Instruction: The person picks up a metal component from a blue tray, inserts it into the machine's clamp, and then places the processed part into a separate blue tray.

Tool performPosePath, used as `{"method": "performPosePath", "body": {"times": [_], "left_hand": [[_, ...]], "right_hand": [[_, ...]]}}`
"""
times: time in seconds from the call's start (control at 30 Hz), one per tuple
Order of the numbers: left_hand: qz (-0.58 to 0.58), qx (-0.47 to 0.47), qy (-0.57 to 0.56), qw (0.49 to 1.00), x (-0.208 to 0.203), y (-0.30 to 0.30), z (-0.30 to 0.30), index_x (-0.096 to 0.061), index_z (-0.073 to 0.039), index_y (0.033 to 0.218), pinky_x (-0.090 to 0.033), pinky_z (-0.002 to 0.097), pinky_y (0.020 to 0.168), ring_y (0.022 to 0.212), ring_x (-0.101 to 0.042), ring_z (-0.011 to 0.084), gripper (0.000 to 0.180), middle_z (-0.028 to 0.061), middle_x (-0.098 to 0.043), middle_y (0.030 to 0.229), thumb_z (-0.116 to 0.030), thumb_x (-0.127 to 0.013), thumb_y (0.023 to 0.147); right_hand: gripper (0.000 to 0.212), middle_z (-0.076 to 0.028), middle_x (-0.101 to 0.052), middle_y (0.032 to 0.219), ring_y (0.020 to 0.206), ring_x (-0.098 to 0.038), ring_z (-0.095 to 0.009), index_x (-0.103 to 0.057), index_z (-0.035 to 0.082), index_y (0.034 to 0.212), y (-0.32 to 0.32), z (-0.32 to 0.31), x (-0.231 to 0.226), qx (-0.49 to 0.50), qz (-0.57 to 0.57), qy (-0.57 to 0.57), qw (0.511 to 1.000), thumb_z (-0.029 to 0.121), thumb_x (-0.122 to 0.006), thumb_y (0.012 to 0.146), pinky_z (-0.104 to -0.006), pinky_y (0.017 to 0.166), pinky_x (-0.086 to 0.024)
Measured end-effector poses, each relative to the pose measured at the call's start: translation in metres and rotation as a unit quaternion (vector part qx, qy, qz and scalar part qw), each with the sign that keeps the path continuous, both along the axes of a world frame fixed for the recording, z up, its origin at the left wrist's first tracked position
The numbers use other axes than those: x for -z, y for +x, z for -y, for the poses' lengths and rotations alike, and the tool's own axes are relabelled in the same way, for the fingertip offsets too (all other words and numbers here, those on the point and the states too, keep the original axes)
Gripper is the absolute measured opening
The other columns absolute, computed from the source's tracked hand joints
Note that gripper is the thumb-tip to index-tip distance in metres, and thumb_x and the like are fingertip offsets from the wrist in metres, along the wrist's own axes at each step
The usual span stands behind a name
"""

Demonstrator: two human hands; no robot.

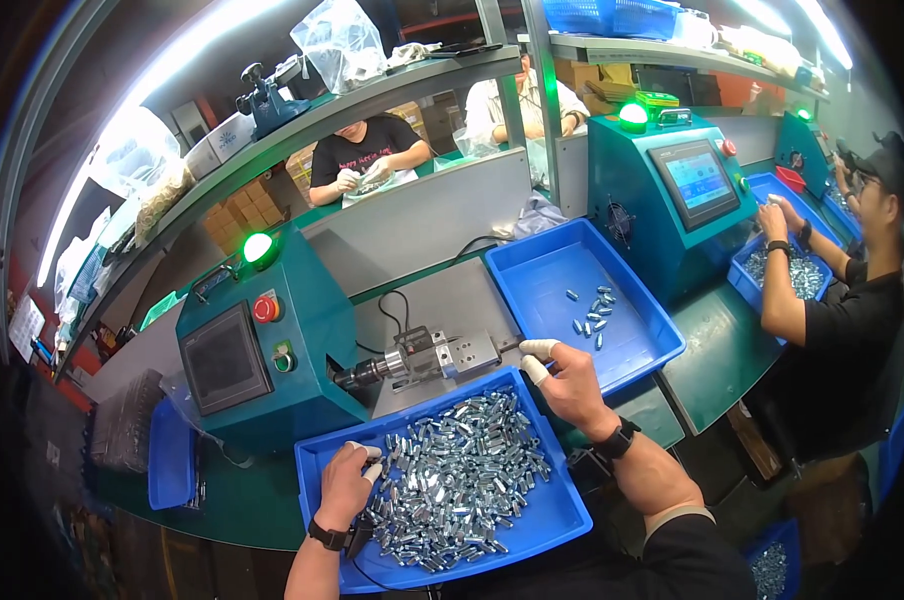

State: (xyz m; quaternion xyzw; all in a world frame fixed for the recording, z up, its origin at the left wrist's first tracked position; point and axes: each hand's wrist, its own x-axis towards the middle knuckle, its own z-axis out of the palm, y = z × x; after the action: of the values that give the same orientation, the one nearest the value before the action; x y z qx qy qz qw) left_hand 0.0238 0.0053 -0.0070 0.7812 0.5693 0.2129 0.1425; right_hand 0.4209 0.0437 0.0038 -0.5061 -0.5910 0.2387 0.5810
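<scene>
My left hand (344, 487) is at the left side of a blue tray (562, 505) heaped with small shiny metal fittings (457, 470). Its fingers are curled together beside the pile, with pale finger cots on two of them; what they hold, if anything, is hidden. My right hand (574, 388), also in pale finger cots, pinches at the right end of a metal clamping fixture (467, 353). A short dark rod shows between the fixture and those fingertips, but what they grip is unclear. Left of the fixture, a dark chuck (362, 374) comes out of a green machine (272, 370).
A second blue tray (532, 265) behind my right hand holds several loose fittings (597, 312). The green machine carries a dark screen (224, 358) and a red button (266, 308). Another machine (662, 200) stands right, near a co-worker (852, 270). A shelf (372, 95) crosses above.
</scene>
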Motion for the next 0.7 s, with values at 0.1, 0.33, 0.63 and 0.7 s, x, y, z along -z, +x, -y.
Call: {"method": "performPosePath", "body": {"times": [0.1, 0.33, 0.63, 0.7], "left_hand": [[-0.006, -0.003, 0.008, 1.0, -0.0037, 0.0024, 0.0008, -0.077, -0.006, 0.105, -0.056, 0.0457, 0.085, 0.098, -0.07, 0.0356, 0.022, 0.012, -0.07, 0.1, -0.004, -0.083, 0.084], [-0.02, 0.0, 0.022, 1.0, -0.0076, 0.0019, 0.0026, -0.076, -0.005, 0.103, -0.056, 0.0457, 0.085, 0.099, -0.07, 0.0356, 0.02, 0.012, -0.07, 0.101, -0.004, -0.083, 0.084], [0.017, -0.021, 0.025, 0.999, -0.0017, 0.0002, -0.0001, -0.076, -0.003, 0.104, -0.057, 0.0396, 0.077, 0.086, -0.071, 0.0299, 0.016, 0.0121, -0.072, 0.098, -0.003, -0.08, 0.089], [0.017, -0.021, 0.026, 0.999, -0.0006, 0.0005, -0.0016, -0.076, -0.002, 0.104, -0.058, 0.0372, 0.075, 0.083, -0.071, 0.028, 0.015, 0.0122, -0.073, 0.097, -0.002, -0.079, 0.089]], "right_hand": [[0.023, -0.012, -0.082, 0.101, 0.087, -0.076, -0.013, -0.078, -0.004, 0.118, 0.0005, -0.0006, 0.0009, 0.001, -0.003, -0.006, 1.0, 0.007, -0.077, 0.098, -0.0274, 0.074, -0.059], [0.022, -0.011, -0.082, 0.1, 0.087, -0.075, -0.012, -0.078, -0.003, 0.118, 0.0001, -0.0013, 0.0021, -0.001, 0.003, -0.003, 1.0, 0.007, -0.078, 0.098, -0.0264, 0.074, -0.058], [0.022, -0.011, -0.082, 0.1, 0.086, -0.074, -0.011, -0.078, -0.003, 0.117, 0.0007, -0.0003, 0.0014, 0.0, 0.002, 0.0, 1.0, 0.007, -0.078, 0.098, -0.0266, 0.073, -0.058], [0.022, -0.011, -0.082, 0.099, 0.086, -0.074, -0.012, -0.078, -0.003, 0.118, 0.0006, 0.0001, 0.0, -0.004, 0.002, -0.014, 1.0, 0.007, -0.078, 0.098, -0.0268, 0.072, -0.058]]}}
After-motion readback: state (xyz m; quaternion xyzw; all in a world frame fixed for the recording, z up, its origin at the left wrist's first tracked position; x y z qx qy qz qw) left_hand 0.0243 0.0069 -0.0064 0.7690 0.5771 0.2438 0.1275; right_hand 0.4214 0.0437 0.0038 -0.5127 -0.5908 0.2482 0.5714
